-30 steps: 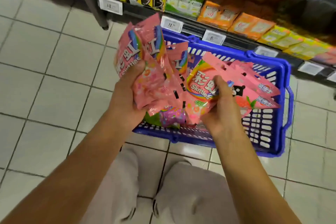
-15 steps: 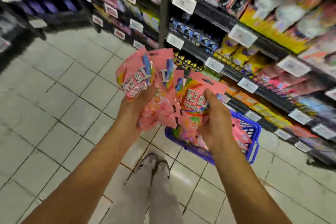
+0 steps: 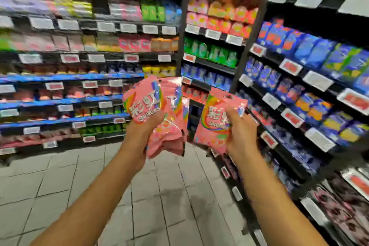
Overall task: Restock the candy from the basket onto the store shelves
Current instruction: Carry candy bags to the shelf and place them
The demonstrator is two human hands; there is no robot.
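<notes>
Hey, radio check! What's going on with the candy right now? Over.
Left hand grips a bunch of pink candy bags. Right hand grips one pink bag. Nothing blocking the shelves.

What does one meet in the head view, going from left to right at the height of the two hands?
Shelves with blue edges → left hand → fanned bunch of pink candy bags → pink candy bag → right hand → shelves of blue packets.
</notes>
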